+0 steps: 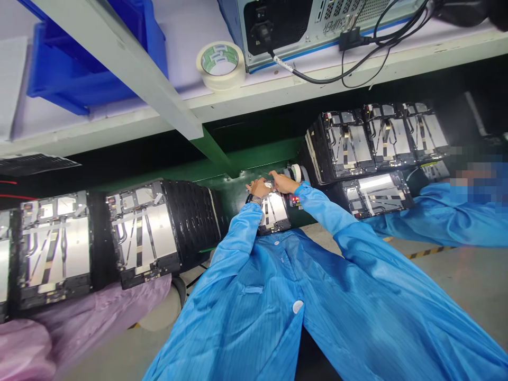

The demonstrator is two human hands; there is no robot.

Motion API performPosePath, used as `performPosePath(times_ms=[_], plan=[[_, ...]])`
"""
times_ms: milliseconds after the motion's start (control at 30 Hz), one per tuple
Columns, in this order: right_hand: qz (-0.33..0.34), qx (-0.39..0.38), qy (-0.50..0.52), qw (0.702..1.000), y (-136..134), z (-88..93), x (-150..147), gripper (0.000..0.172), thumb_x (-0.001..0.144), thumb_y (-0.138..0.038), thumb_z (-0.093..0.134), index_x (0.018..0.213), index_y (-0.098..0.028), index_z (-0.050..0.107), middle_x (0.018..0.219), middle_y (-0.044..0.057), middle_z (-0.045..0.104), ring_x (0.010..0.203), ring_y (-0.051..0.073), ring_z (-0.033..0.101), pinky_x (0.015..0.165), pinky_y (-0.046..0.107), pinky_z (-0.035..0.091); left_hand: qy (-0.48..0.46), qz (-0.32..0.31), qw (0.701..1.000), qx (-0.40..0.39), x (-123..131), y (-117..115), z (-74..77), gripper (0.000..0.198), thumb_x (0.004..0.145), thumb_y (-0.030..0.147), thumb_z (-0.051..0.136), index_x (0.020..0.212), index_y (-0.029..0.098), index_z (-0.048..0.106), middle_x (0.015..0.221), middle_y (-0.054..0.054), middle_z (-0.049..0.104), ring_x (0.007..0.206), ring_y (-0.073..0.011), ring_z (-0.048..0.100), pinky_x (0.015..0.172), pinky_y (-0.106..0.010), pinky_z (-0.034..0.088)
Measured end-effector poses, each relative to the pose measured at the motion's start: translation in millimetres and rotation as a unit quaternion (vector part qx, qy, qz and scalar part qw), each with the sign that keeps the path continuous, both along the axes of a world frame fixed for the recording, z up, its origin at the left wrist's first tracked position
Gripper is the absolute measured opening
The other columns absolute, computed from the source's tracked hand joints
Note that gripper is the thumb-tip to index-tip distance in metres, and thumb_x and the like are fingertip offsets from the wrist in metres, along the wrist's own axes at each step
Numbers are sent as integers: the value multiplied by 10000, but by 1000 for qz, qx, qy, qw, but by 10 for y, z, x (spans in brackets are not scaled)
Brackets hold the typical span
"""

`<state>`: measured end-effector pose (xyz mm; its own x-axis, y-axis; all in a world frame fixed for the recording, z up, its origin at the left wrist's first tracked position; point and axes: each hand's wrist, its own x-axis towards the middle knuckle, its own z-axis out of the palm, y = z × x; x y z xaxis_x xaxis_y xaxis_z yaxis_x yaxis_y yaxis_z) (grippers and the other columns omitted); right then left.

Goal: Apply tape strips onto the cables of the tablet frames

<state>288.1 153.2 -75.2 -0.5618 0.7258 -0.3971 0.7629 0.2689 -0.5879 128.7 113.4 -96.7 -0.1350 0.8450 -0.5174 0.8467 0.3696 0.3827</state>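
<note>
An opened tablet-like device [274, 210] lies in front of my body, silver battery plates and dark ribbon cables exposed. My left hand [259, 188], with a dark band at the wrist, rests at its far left corner, fingers bent and a little apart. At the far right corner my right hand [284, 183] is closed, its fingertips drawn together over the device's far end. Whatever those fingertips hold is too small to make out. A white tape roll [296, 172] stands just beyond my right hand. Small red parts [295, 200] sit beside the device's right edge.
Stacks of similar opened devices stand on the green bench [273, 154], left [147, 233] and right [349, 143]. Overhead, a shelf [317, 79] carries a blue bin [91, 69], masking tape [221, 66] and a cabled computer case [286, 26]. A co-worker's blue sleeve [436, 211] reaches in at right.
</note>
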Motion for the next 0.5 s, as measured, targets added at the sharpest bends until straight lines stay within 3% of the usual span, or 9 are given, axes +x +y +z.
performPosePath(times_ms=[233,500], plan=[[5,39,-44,998,-65,46,-40,797,886,-179,763,1575,-103,369,1059,168,773,1070,339,716,975,377,476,-1,-3,1000,2,-12,-4,-21,635,795,600,789,1328,268,701,1436,-174,663,1428,-410,483,1251,-664,175],[39,52,-119,991,-28,107,-182,871,878,-210,794,1595,-67,321,1218,255,744,1163,385,708,1043,447,432,-2,-17,1000,7,-25,-14,-45,616,828,569,766,1350,250,688,1449,-187,649,1421,-420,482,1242,-660,186]])
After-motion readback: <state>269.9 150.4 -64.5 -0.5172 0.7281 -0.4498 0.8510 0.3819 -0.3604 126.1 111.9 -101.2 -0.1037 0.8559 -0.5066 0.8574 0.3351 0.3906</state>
